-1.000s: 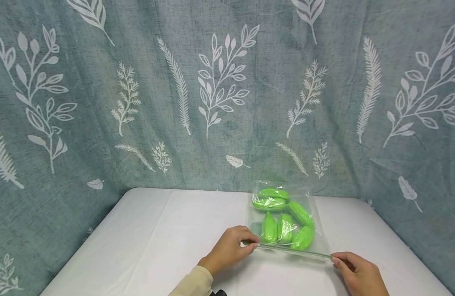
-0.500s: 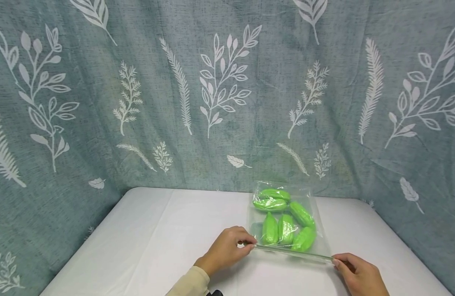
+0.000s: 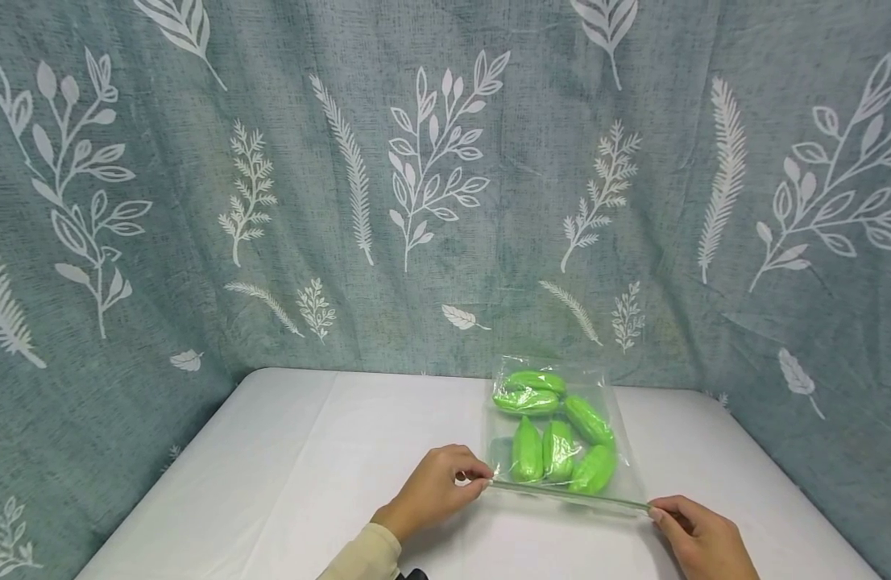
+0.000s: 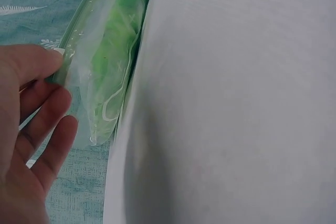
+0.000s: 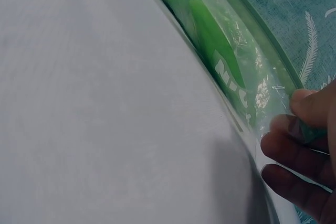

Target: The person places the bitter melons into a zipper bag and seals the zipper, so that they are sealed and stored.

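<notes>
A clear zip bag (image 3: 586,379) lies on the white table with several green, elongated, vegetable-like pieces (image 3: 527,451) inside. Its near edge carries a green zip strip (image 3: 572,493), lifted a little off the cloth. My left hand (image 3: 434,487) pinches the left end of that strip between thumb and index finger. At the right end, my right hand (image 3: 706,536) pinches the strip the same way. In the left wrist view the other fingers of the left hand (image 4: 37,108) curl loosely below the bag edge. White lettering (image 5: 231,85) shows on the bag in the right wrist view.
White cloth covers the table (image 3: 329,459), which extends to the left of the bag. A blue-green curtain (image 3: 518,201) with white leaf prints hangs behind and along both sides. The bag's far edge reaches the table's back edge.
My left hand has slid slightly left along the zip strip to its left end. My right hand and the green pieces stay in about the same place.
</notes>
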The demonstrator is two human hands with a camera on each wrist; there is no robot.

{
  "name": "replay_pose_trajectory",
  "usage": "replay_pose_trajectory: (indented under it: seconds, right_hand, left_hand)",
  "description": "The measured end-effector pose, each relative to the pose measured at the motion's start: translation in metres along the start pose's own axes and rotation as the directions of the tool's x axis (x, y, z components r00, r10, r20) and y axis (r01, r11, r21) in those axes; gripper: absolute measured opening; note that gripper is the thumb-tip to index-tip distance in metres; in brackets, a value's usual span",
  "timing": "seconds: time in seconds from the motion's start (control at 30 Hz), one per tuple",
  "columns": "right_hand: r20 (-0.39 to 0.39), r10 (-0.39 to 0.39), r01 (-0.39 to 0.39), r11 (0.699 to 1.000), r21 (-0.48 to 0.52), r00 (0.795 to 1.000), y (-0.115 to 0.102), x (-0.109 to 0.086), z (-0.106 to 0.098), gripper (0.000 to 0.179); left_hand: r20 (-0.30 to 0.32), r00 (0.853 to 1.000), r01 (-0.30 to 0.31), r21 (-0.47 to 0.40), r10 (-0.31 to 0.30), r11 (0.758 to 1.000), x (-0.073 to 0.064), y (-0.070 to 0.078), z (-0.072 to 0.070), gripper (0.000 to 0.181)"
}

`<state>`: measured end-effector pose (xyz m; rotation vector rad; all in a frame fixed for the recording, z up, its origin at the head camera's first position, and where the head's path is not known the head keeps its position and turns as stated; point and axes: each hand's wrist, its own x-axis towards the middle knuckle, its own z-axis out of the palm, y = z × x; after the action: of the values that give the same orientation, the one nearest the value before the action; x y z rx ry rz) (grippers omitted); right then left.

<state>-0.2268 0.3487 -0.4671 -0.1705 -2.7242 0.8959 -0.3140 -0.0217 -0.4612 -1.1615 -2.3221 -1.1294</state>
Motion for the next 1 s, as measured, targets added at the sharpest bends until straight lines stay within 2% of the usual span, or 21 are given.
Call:
replay_pose_trajectory:
  seconds: [0.37,0.77,1.0]
  right_hand:
    - [0.019,0.026,-0.026,1.0,0.005,0.999,-0.001,0.001,-0.002,0.022]
    - [0.008,0.041,-0.041,0.999,0.007,0.999,0.0,0.005,0.001,0.026]
    - [0.018,0.085,-0.085,0.996,-0.008,0.996,0.001,0.006,-0.004,0.043]
  left_hand:
    - [0.013,1.0,-0.01,0.002,0.01,1.0,0.001,-0.001,-0.001,0.008]
    - [0.043,0.999,0.035,-0.042,-0.033,0.998,-0.005,-0.006,-0.005,0.009]
    - [0.084,0.995,0.054,-0.076,-0.048,0.996,-0.011,-0.014,-0.015,0.009]
